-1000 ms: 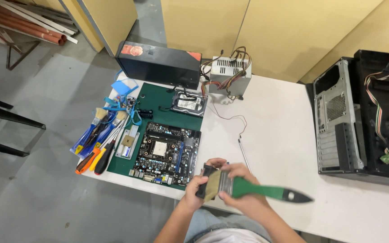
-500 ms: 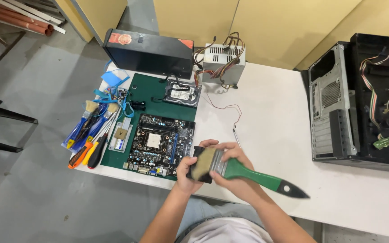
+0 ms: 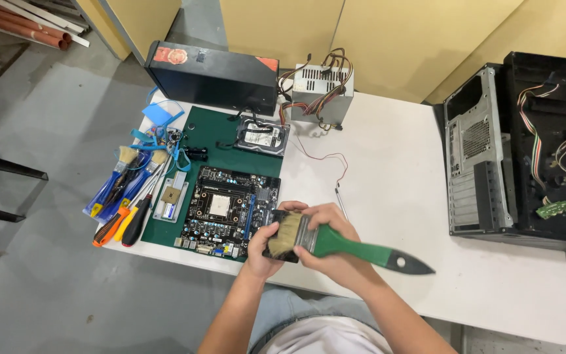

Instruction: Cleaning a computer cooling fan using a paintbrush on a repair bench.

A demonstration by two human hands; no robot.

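Observation:
My right hand (image 3: 332,252) grips a wide paintbrush (image 3: 361,249) with a green and black handle that points right. Its pale bristles rest on a small black part (image 3: 282,249) that my left hand (image 3: 263,252) holds at the table's front edge. I cannot tell what kind of part it is. Just left of my hands a motherboard (image 3: 224,210) lies flat on a green mat (image 3: 211,131).
A hard drive (image 3: 261,136), a power supply with loose cables (image 3: 322,88) and a black box (image 3: 211,75) sit at the back of the white table (image 3: 414,164). Screwdrivers and brushes (image 3: 126,190) lie at the left edge. An opened computer case (image 3: 525,151) stands at the right.
The camera view has shifted a little, and my hands with the brush and the black part have stayed together at the front edge, the brush bristles still on the part.

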